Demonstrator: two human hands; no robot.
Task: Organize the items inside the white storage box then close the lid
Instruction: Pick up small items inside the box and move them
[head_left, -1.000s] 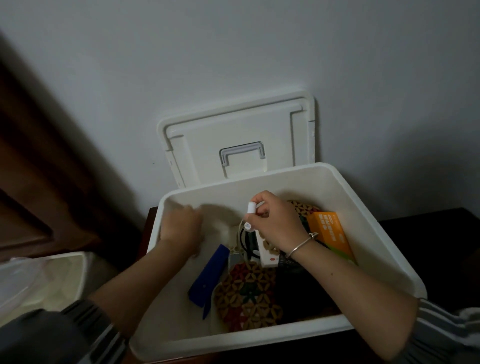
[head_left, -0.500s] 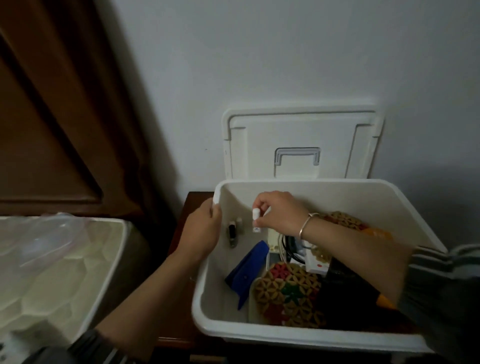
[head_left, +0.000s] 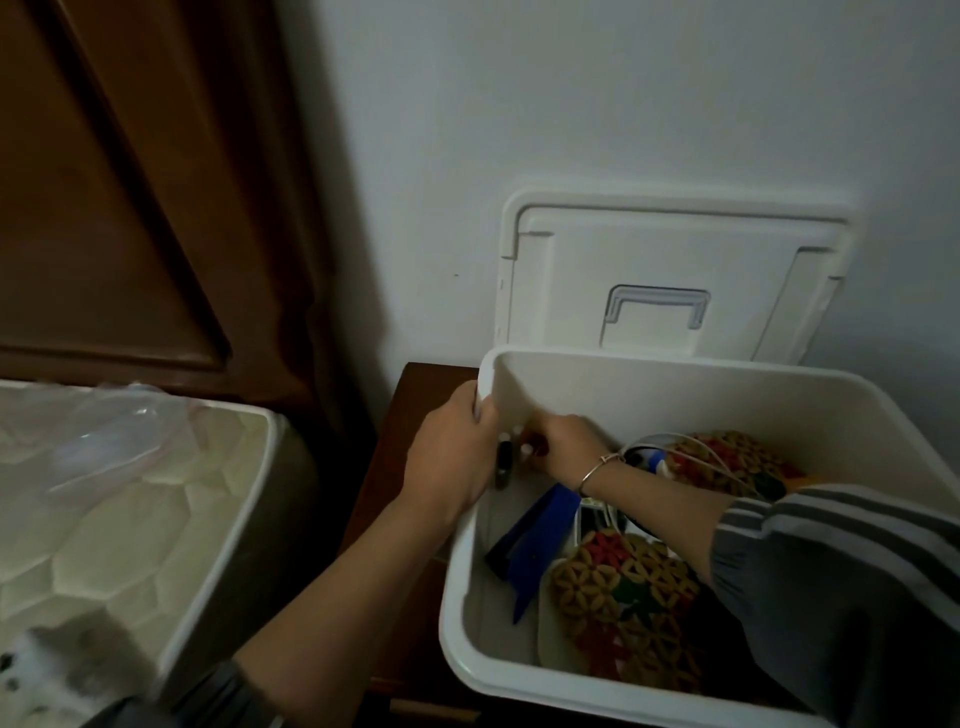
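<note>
The white storage box (head_left: 675, 384) stands open, and its lid (head_left: 670, 249) leans upright on the wall behind it. My left hand (head_left: 452, 457) grips the box's left rim. My right hand (head_left: 563, 447) is low in the far left corner, fingers closed on a small white tube (head_left: 525, 451), next to a small dark item (head_left: 503, 462) standing against the left wall. Inside lie a blue flat piece (head_left: 535, 535), two woven patterned mats (head_left: 623, 592), a white cable (head_left: 701, 452) and an orange packet edge (head_left: 800, 480).
The box sits on a dark wooden stand (head_left: 415, 415). A mattress (head_left: 119, 519) with clear plastic on it fills the lower left. A brown wooden panel (head_left: 130, 182) rises behind it, beside the white wall.
My right hand carried the white tube from the box's middle down into the far left corner. My left hand came out of the box and took hold of the left rim. The view shifted left.
</note>
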